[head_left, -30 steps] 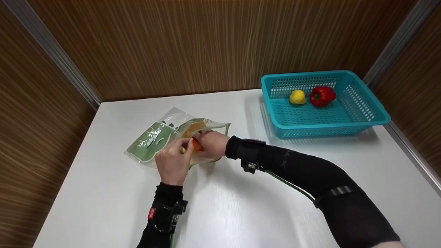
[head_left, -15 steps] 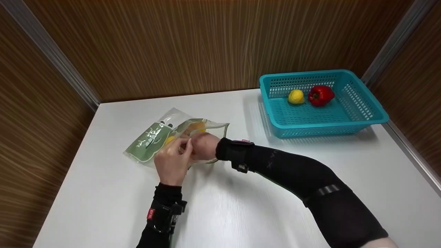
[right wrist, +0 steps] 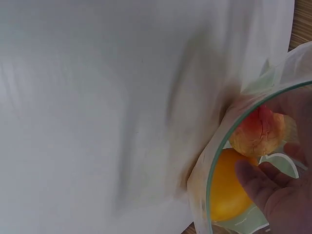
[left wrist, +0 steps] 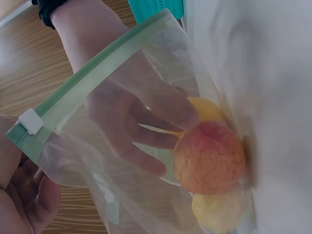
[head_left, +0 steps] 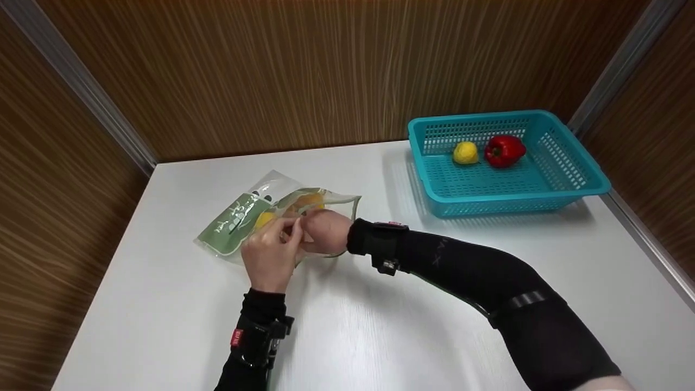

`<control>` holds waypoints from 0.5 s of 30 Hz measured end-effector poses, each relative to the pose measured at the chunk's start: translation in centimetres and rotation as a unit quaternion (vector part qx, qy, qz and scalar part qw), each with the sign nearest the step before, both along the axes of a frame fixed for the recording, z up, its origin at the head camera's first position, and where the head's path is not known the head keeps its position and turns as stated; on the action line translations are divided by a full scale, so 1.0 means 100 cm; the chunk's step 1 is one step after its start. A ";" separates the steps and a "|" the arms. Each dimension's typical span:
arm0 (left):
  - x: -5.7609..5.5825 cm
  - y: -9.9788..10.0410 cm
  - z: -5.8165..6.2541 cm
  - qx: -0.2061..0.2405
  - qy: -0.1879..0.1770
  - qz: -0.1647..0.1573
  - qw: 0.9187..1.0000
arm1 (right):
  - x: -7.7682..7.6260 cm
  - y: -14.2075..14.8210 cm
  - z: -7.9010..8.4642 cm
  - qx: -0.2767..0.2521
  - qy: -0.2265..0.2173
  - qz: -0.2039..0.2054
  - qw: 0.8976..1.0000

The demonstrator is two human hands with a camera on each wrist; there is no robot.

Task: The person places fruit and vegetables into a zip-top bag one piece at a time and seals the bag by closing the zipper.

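My clear zip bag (left wrist: 97,70) lies on the table (head_left: 347,347), near nine o'clock of centre in the head view, its mouth facing three. Inside I count three fruits: one peach-like fruit (left wrist: 209,158), one orange-yellow fruit (right wrist: 226,190), one pale yellow fruit (left wrist: 219,210). My left hand (head_left: 269,255), reaching from six o'clock, pinches the mouth's edge near the single white slider (left wrist: 30,121). My right hand (head_left: 326,231) enters from four o'clock, fingers spread among the fruit; I cannot tell how firmly they touch. I judge the step in hand as settling fruit inside the bag; next, the right hand should probably come out without snagging the rim. Green-printed film (head_left: 231,225) spreads toward nine o'clock; whether it is a second bag I cannot tell. Between two and three o'clock sits one teal basket (head_left: 521,199), holding one lemon (head_left: 466,153) and one red pepper (head_left: 505,151).
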State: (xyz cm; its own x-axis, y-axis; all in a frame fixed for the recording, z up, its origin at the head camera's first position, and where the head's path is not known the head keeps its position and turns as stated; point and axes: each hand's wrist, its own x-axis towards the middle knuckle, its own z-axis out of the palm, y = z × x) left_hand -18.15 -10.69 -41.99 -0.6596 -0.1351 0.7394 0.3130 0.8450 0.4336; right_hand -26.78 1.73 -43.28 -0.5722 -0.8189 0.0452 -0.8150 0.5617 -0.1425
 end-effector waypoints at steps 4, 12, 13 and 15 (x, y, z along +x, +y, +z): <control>0.000 0.000 0.001 0.003 -0.001 -0.003 1.000 | 0.010 0.013 0.007 -0.013 -0.019 -0.004 1.000; 0.000 0.000 0.001 0.003 -0.003 -0.003 1.000 | 0.035 0.055 0.025 -0.067 -0.073 -0.010 0.995; 0.000 0.000 0.001 0.003 -0.003 -0.002 1.000 | 0.037 0.061 0.027 -0.068 -0.073 -0.011 0.995; 0.000 -0.001 0.000 0.005 -0.002 -0.003 1.000 | 0.042 0.073 0.032 -0.066 -0.075 -0.018 0.995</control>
State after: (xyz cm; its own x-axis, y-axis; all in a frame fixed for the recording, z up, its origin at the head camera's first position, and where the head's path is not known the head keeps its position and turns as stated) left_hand -18.15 -10.76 -42.01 -0.6638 -0.1384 0.7350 0.3161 0.8387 0.4434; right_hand -22.59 9.04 -40.07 -0.6096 -0.7902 0.0630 -0.7584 0.5583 -0.3364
